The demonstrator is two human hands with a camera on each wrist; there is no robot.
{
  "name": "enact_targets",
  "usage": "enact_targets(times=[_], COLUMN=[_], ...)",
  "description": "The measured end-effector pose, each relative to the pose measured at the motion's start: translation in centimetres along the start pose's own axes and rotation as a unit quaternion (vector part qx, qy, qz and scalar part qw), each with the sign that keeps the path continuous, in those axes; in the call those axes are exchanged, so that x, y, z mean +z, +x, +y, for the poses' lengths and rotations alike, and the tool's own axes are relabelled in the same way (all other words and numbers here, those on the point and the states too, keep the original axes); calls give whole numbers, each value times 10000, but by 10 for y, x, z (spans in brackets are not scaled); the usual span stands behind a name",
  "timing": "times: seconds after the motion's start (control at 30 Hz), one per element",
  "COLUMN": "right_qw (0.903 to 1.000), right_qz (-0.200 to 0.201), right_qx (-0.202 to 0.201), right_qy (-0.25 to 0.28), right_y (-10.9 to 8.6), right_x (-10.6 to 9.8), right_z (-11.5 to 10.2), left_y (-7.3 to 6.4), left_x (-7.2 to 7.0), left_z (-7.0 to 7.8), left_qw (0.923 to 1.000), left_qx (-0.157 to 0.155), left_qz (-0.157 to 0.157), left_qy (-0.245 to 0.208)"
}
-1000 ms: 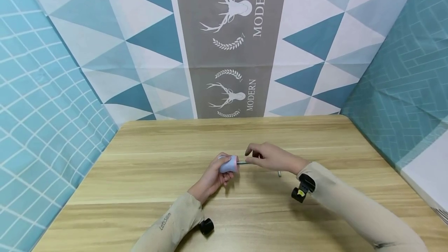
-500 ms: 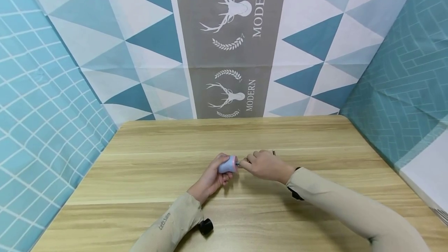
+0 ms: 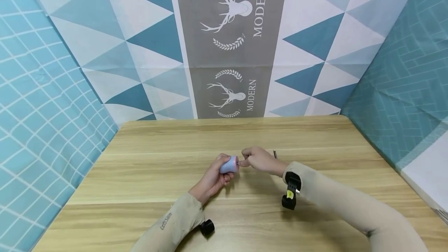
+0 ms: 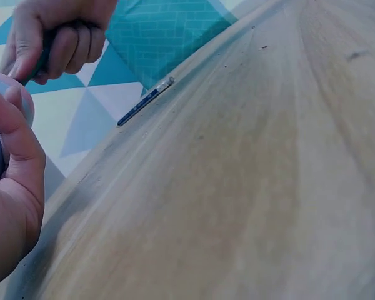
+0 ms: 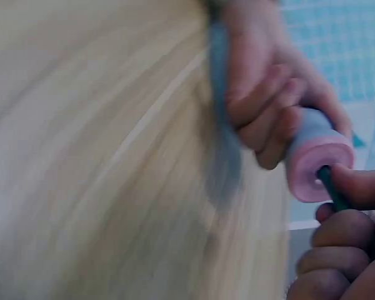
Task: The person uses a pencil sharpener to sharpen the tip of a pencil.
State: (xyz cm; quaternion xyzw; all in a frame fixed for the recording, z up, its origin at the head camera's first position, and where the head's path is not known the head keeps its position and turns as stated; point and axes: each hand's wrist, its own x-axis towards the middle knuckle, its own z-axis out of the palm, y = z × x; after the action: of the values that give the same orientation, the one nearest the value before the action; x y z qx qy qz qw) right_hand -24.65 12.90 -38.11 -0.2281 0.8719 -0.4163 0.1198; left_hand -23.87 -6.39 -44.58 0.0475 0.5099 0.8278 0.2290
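Note:
My left hand [image 3: 215, 171] grips a small lilac-blue cylindrical pencil sharpener [image 3: 228, 165], held just over the table on its side. Its pink end face [image 5: 320, 164] has a round hole and points toward my right hand [image 3: 260, 159]. Thumb and curled fingers of the right hand pinch a slim dark green pencil [image 5: 334, 189], whose front end sits in that hole. Most of the pencil's length is hidden by the right hand. A second dark pencil [image 4: 144, 104] lies on the table, beyond the right hand in the head view.
The wood-grain table [image 3: 168, 139] extends around both hands. Patterned cloth [image 3: 147, 42] covers the walls behind it and at the sides. A white box-like object [image 3: 425, 178] stands at the table's right edge. Black wrist cameras [image 3: 289, 201] hang from the sleeves.
The right hand has come nearer to the sharpener and its wrist has rolled over and back, hiding more of the pencil. The left hand and sharpener have stayed almost still.

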Motion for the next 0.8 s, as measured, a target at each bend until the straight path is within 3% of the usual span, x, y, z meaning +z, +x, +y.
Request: enact_targets(times=[0.07, 0.2, 0.3, 0.37, 0.4, 0.47, 0.53, 0.6, 0.67, 0.73, 0.8], right_qw=[9912, 9475, 9211, 9215, 9279, 9500, 9777, 9953, 9914, 9683, 9403], right_qz=[-348, -1101, -1534, -1620, -1599, -1415, -1139, -789, -357, 51, 248], right_qx=[821, 1984, 2352, 2301, 2203, 1882, 1339, 566, -292, -1235, -2070], right_qy=[982, 2252, 2698, 2676, 2548, 2050, 1149, -27, -1222, -2170, -2690], right_y=[3, 8, 9, 9, 9, 7, 4, 0, -3, -6, -8], right_x=[-4, -11, -14, -13, -13, -13, -13, -15, -18, -21, -23], right_z=[0, 5, 9, 10, 9, 8, 5, 2, 0, 1, 4], left_y=[1, 1, 0, 0, 0, 1, 1, 1, 1, 1, 1], left_x=[1, 2, 2, 0, 0, -1, -2, -2, -2, -2, -1], left_z=[0, -1, -1, -2, -2, -2, -2, -2, -1, 0, 0], left_qw=[9999, 9993, 9985, 9981, 9980, 9982, 9984, 9985, 9985, 9984, 9983], left_qx=[74, 191, 220, 229, 228, 233, 230, 229, 242, 261, 273], left_qz=[18, 89, 134, 152, 168, 166, 161, 152, 133, 129, 122], left_qy=[100, 316, 479, 552, 558, 533, 501, 468, 463, 479, 497])
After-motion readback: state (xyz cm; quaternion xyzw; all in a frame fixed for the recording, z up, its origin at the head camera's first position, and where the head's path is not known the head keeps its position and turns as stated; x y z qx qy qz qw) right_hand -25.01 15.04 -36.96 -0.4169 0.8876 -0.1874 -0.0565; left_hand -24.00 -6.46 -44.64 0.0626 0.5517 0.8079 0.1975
